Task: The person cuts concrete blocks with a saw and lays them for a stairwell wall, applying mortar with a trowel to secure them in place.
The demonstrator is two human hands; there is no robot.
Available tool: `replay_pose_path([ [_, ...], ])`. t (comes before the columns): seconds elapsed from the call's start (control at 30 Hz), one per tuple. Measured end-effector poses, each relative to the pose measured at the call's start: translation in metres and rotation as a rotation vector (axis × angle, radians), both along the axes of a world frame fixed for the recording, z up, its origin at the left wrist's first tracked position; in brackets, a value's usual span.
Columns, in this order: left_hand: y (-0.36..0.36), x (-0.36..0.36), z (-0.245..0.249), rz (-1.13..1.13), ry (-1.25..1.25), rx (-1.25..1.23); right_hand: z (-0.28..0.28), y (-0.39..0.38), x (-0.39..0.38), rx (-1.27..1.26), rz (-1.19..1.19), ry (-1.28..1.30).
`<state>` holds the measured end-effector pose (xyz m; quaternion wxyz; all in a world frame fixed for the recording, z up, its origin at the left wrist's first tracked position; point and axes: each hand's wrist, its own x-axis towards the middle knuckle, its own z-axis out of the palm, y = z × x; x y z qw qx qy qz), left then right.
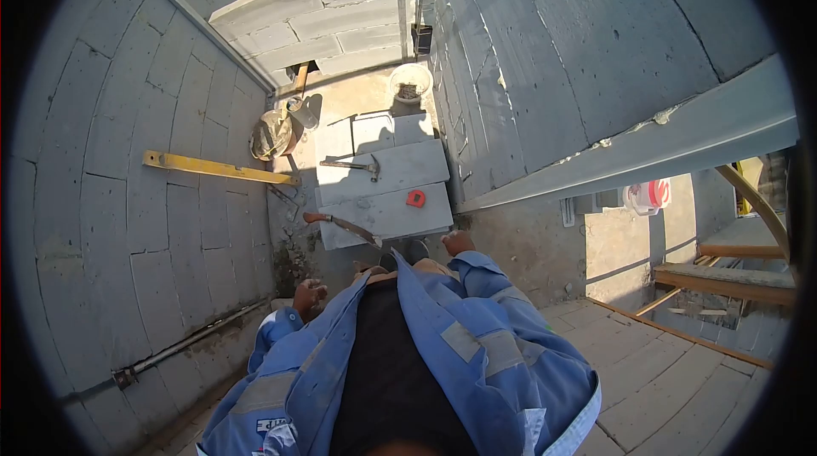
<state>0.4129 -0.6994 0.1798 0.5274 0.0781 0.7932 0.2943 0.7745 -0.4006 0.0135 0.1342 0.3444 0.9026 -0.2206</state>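
Observation:
My left hand (308, 296) hangs at my left side by the block wall, its fingers loosely apart with nothing in them. On the other side, my right hand (458, 242) is closed at hip height near the blocks' front corner, and nothing shows in it. In front of my feet lie pale concrete blocks (387, 177). A hand saw (345, 224) with a brown handle rests across their front left edge. Farther back are a hammer (353, 166) and a red tape measure (415, 199). Neither hand touches these tools.
A yellow spirit level (219, 168) leans at the left wall. Behind the blocks stand a white bucket (411, 80) and a dirty mortar-covered bucket (272, 134). Block walls close in both sides. At right, a red-and-white bucket (647, 197) stands past the wall's end, near timber beams (723, 281).

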Motion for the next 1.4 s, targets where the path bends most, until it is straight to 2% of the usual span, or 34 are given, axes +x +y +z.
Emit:
replay_pose_path([
  [0.1, -0.005, -0.035, -0.035, -0.146, -0.006, -0.002, 0.052, -0.028, 0.008, -0.025, -0.087, -0.143],
  [0.2, 0.017, -0.057, -0.035, -0.229, -0.023, -0.076, 0.048, -0.071, 0.023, -0.204, -0.348, -0.036],
  [0.23, 0.023, -0.064, -0.039, -0.248, -0.019, -0.087, 0.050, -0.084, 0.027, -0.202, -0.364, -0.035],
  [0.3, 0.052, -0.064, -0.018, -0.328, 0.008, -0.140, 0.059, -0.109, 0.036, -0.285, -0.511, -0.006],
  [0.33, 0.068, -0.063, -0.008, -0.395, 0.035, -0.191, 0.046, -0.122, 0.043, -0.284, -0.519, -0.005],
  [0.4, 0.087, -0.068, -0.027, -0.422, 0.046, -0.152, 0.008, -0.140, 0.062, -0.061, -0.268, -0.134],
  [0.47, 0.110, -0.062, -0.024, -0.441, 0.064, -0.112, 0.006, -0.144, 0.076, -0.030, -0.306, -0.171],
  [0.53, 0.136, -0.041, -0.001, -0.633, 0.060, -0.110, 0.011, -0.140, 0.085, 0.002, -0.342, -0.201],
  [0.6, 0.154, -0.020, 0.013, -0.702, -0.005, -0.066, 0.032, -0.131, 0.097, -0.087, -0.693, -0.014],
  [0.63, 0.162, -0.007, 0.021, -0.769, -0.081, -0.028, 0.031, -0.124, 0.103, -0.079, -0.690, -0.006],
  [0.7, 0.175, 0.024, 0.036, -0.798, -0.101, -0.090, 0.025, -0.109, 0.117, -0.026, -0.258, -0.125],
  [0.83, 0.185, 0.075, -0.004, -1.439, 0.316, -0.063, 0.030, -0.080, 0.154, -0.063, -0.244, -0.004],
  [0.87, 0.190, 0.084, -0.020, -1.595, 0.434, -0.066, 0.034, -0.073, 0.167, -0.432, -0.728, 0.157],
  [0.9, 0.097, 0.038, -0.094, -1.580, 0.444, -0.065, 0.036, -0.067, 0.179, -0.812, -1.210, 0.323],
  [0.93, 0.161, 0.085, -0.146, -1.437, 0.449, 0.140, 0.037, -0.059, 0.194, -0.816, -1.347, 0.349],
  [0.97, 0.161, 0.093, -0.190, -1.295, 0.449, 0.338, 0.024, -0.053, 0.218, -0.815, -1.343, 0.362],
  [1.0, 0.163, 0.117, -0.167, -1.305, 0.458, 0.338, -0.002, -0.050, 0.247, -0.441, -0.937, 0.156],
  [1.03, 0.100, 0.073, -0.135, -1.433, 0.435, 0.439, -0.018, -0.044, 0.272, -0.073, -0.524, -0.041],
  [1.07, 0.193, 0.169, -0.100, -1.561, 0.406, 0.542, -0.014, -0.036, 0.291, -0.072, -0.537, -0.033],
  [1.1, 0.205, 0.191, -0.069, -1.573, 0.407, 0.542, -0.006, -0.032, 0.310, -0.024, -0.540, -0.029],
  [1.17, 0.220, 0.229, -0.023, -1.325, 0.334, 0.209, 0.005, -0.028, 0.341, 0.006, -0.543, -0.031],
  [1.23, 0.232, 0.243, -0.017, -1.278, 0.309, 0.163, 0.009, -0.025, 0.364, 0.019, -0.559, -0.056],
  [1.3, 0.245, 0.244, -0.018, -1.239, 0.262, 0.316, 0.003, -0.021, 0.378, -0.002, -0.546, -0.073],
  [1.33, 0.247, 0.247, -0.017, -1.241, 0.414, 0.385, -0.005, -0.023, 0.384, -0.021, -0.555, -0.089],
  [1.37, 0.250, 0.249, -0.016, -1.245, 0.410, 0.375, -0.012, -0.026, 0.389, -0.042, -0.563, -0.106],
  [1.4, 0.254, 0.251, -0.016, -1.098, 0.373, 0.251, -0.022, -0.030, 0.387, -0.052, -0.563, -0.106],
])
